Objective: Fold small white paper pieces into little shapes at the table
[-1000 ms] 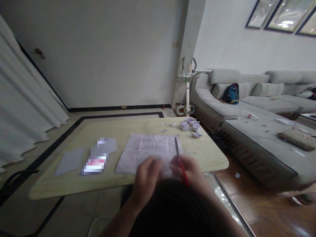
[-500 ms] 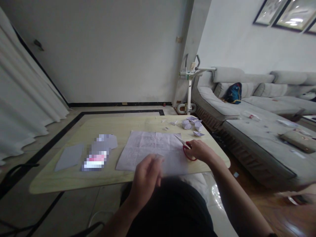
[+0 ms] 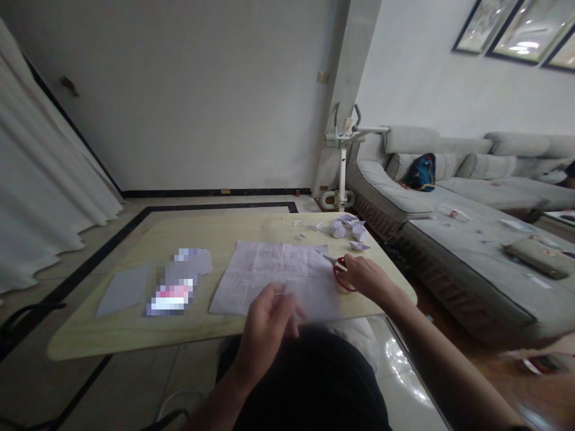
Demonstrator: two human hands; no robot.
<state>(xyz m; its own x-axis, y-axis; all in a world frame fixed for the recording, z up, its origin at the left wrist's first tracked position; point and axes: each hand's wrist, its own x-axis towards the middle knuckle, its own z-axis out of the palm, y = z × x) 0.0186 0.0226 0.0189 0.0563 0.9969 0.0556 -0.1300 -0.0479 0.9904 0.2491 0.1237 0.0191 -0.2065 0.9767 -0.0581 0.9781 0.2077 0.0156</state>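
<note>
My right hand grips a pair of scissors with red handles; the blades point left and away over a large creased sheet of printed paper. Above the near part of that sheet is my left hand, its fingers drawn together and smeared by motion. Something small and pale shows at its fingertips, too blurred to name. Several folded white paper pieces stand beyond the scissors, at the far right of the table, with one boat-like folded paper nearer.
On the left of the wooden table lie a blank paper sheet and a pixelated bright object. Small paper scraps sit near the far edge. A grey sofa stands to the right, a white exercise machine behind.
The fingers of my left hand have shifted slightly, with fresh blur at the tips. My right hand still holds the scissors in nearly the same place. The whole view has tilted a little.
</note>
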